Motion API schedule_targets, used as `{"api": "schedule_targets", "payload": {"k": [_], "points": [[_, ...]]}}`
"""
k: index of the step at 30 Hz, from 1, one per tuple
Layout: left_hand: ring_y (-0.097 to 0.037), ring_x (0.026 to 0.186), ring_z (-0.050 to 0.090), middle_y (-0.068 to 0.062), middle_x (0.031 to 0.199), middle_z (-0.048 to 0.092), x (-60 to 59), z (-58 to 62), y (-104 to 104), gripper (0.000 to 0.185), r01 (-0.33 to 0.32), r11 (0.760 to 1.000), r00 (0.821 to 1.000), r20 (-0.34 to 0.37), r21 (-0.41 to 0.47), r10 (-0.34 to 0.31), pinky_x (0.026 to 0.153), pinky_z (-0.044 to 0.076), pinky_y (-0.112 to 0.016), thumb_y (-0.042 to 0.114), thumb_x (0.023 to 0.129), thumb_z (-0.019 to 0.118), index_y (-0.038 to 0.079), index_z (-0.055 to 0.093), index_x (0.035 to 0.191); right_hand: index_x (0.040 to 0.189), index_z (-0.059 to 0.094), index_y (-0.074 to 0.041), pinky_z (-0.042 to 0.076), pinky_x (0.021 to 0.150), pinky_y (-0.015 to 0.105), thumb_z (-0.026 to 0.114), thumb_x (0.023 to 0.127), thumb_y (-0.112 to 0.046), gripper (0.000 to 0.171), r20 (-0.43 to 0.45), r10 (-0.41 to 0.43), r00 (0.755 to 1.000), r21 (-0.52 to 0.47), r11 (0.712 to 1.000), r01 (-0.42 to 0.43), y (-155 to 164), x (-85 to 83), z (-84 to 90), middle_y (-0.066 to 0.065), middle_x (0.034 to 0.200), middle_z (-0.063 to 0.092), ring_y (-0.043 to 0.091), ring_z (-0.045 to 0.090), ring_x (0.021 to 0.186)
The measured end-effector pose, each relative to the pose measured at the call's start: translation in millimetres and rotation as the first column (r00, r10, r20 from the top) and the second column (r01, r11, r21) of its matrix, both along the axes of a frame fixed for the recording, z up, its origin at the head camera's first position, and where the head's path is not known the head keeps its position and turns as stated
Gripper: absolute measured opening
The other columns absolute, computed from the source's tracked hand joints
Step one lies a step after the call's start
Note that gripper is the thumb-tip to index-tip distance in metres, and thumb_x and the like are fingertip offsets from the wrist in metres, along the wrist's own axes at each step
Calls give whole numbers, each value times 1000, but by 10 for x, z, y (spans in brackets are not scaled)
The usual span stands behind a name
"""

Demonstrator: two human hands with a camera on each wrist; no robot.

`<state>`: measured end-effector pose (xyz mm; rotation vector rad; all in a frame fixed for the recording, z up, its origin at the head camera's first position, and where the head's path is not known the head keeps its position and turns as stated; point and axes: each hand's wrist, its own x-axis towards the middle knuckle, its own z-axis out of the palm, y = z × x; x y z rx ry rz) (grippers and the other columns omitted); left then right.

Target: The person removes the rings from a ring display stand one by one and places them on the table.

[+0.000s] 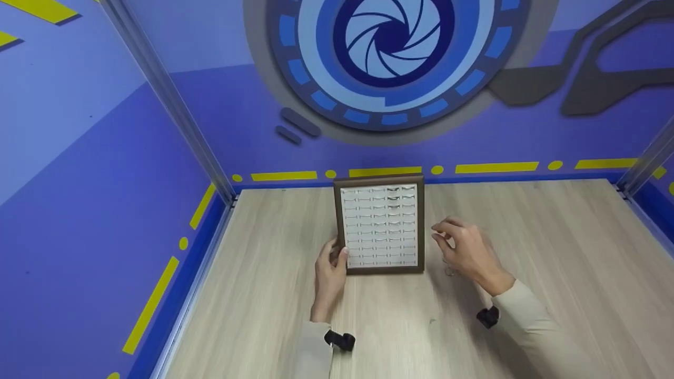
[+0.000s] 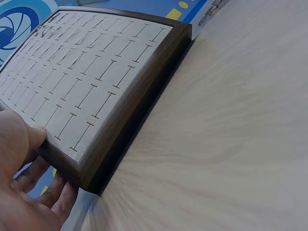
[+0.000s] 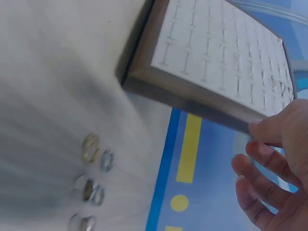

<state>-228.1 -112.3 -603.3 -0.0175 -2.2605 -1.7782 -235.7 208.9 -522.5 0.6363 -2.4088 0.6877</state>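
Wooden-framed ring tray, left hand gripping

The ring tray has a dark brown frame that looks like wood with a smooth, slightly satin finish. Its insert is pale and matt, like soft velvet or suede cloth, cut with rows of thin slits. The counter is light wood-grain laminate, smooth and matt. To the right of the tray lie small rings of shiny metal, silver and gold in tone. The sleeves are plain beige cloth.
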Motion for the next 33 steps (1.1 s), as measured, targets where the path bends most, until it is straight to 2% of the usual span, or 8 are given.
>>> {"api": "schedule_targets", "payload": {"k": [10,18,25,33], "points": [[-35,126,67,-22,136,67,13,-16,2,41,-3,1000,1000,4,8,3,109,58,-45,14,108,63,-1,58,146,101,80,1,67,69,37,82,88,6,13,-5,83,997,-90,992,-83,-248,-102,124,10,95,76,22,76,79],[-36,128,66,-22,137,67,29,-23,-3,41,-8,1000,1000,8,8,8,111,57,-46,14,108,63,0,57,146,102,80,0,63,63,37,82,88,5,15,-47,71,996,-84,994,-74,-383,-168,184,10,95,75,24,73,77],[-36,127,67,-23,137,66,19,2,9,42,2,1000,1000,4,7,-2,109,58,-44,13,108,63,-1,57,147,102,80,0,63,64,34,82,87,5,16,-92,61,994,-75,995,-68,-494,-263,243,12,98,75,22,72,75],[-37,128,66,-24,138,66,9,15,4,42,13,1000,1000,-15,-18,-14,110,58,-46,12,109,61,-3,56,147,98,78,4,64,65,35,78,87,11,12,-141,141,980,-132,978,-160,-649,-412,280,16,95,72,26,71,78]]}}
